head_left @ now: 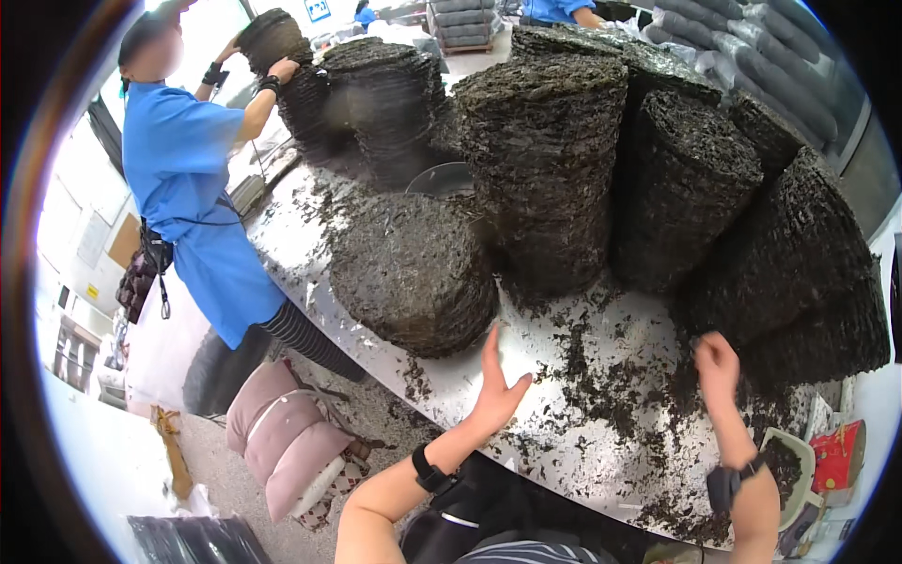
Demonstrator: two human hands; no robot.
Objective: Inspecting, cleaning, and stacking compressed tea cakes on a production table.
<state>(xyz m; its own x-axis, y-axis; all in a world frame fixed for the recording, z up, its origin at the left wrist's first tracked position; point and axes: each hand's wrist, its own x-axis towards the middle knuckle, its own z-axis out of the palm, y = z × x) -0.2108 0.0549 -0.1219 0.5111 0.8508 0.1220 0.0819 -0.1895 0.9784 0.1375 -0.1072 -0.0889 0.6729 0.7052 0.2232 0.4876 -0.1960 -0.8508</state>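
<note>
My left hand [500, 385] is open, fingers stretched toward a short round stack of dark, flaky sheets [404, 268] at the middle of the metal table [536, 428]. My right hand [716, 362] is curled closed beside the foot of a large leaning dark stack [789, 263] on the right; whatever its fingers may hold cannot be made out. Tall stacks of the same sheets [536, 169] [681, 188] stand upright beyond my hands. Dark flakes are scattered over the tabletop around both hands.
A person in blue [188, 207] at left grips a raised stack [287, 85]. More stacks [376, 113], a round container [442, 174] and other workers are behind. A cushioned chair [282, 423] stands left below the table; a pale bin [789, 470] and red container [836, 451] sit right.
</note>
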